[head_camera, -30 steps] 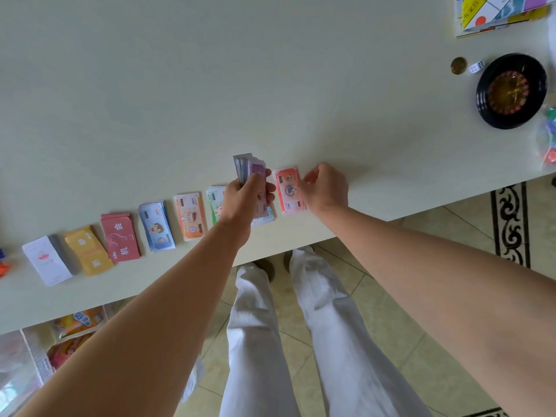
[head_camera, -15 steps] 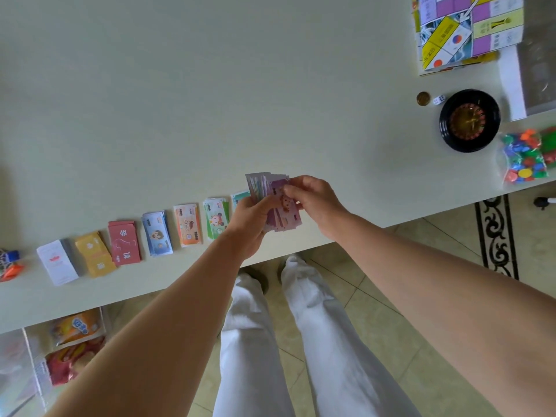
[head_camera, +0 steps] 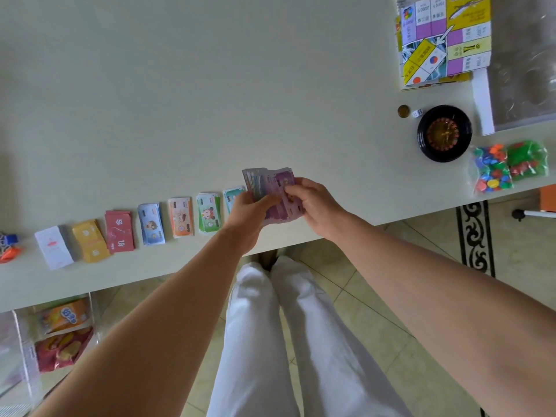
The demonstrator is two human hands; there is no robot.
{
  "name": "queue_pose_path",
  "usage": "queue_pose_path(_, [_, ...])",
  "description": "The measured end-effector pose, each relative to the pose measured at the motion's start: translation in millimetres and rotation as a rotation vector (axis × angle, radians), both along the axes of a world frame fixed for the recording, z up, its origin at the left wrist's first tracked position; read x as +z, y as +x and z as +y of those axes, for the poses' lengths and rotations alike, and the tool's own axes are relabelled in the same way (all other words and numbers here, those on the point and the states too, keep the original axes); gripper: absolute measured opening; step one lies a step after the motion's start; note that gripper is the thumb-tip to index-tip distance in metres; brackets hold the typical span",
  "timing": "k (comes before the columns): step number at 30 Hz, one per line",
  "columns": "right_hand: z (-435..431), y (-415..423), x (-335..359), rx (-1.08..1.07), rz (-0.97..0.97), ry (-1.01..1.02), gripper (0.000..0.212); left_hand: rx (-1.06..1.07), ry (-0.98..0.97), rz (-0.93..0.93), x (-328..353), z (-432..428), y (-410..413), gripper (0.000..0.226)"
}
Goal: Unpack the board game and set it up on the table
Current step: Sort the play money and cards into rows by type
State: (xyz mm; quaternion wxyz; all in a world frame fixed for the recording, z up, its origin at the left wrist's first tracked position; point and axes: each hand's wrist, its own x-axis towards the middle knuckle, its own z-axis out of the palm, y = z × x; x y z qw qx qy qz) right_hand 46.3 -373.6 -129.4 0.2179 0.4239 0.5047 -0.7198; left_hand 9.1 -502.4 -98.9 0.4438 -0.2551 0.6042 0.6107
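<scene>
Gripping the play-money stack [head_camera: 272, 192], left hand [head_camera: 249, 216] and right hand [head_camera: 313, 206] fingers clasp it.

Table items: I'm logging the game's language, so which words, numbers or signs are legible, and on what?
"机", "?", "会": red cards.
"1000": green notes, printed sideways.
Board, orange notes, blue notes, held purple notes: print too blurred to read.

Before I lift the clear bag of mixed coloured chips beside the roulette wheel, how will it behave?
The clear bag will probably sag and shift, because loose chips fill its soft film. It likely feels light, as the chips look like thin plastic. Lying close to the table edge, it could slide off if pushed.
</scene>
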Motion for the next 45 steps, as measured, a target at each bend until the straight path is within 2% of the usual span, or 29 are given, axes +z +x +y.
queue_pose_path(2, [-1, -1, 2, -0.015, 0.001, -0.007, 0.012, -0.011, 0.039, -0.005, 3, -2, 0, 0.012])
queue_pose_path(7, [-6, -2, 5, -0.021, -0.004, 0.037, 0.010, -0.044, -0.083, 0.033, 1, -4, -4, 0.018])
queue_pose_path(12, [-10, -3, 11, -0.059, -0.038, 0.089, 0.018, -0.061, -0.052, 0.019, 5, -7, -12, 0.012])
queue_pose_path(16, [-12, -1, 14, -0.080, -0.014, 0.065, 0.018, -0.133, -0.099, 0.066, 7, -8, -19, 0.016])
queue_pose_path(21, [-15, -3, 16, -0.078, 0.001, 0.107, 0.014, -0.159, 0.008, 0.002, 14, -15, -29, 0.014])
queue_pose_path(24, [-19, -4, 17, -0.084, -0.005, 0.125, 0.012, -0.215, -0.043, 0.050, 15, -17, -34, 0.018])
queue_pose_path(28, [-23, -6, 16, -0.070, -0.004, 0.123, 0.022, -0.246, -0.049, 0.054, 16, -19, -40, 0.014])
queue_pose_path(32, [-23, -6, 15, -0.080, -0.006, 0.124, 0.021, -0.307, -0.105, 0.093, 10, -21, -42, 0.021])
queue_pose_path(36, [-20, -8, 12, -0.072, -0.013, 0.130, 0.018, -0.272, -0.050, 0.052, 9, -19, -45, 0.010])
queue_pose_path(45, [0, -14, 10, -0.002, -0.034, 0.147, 0.014, -0.226, -0.072, 0.069, 6, -4, -42, 0.017])
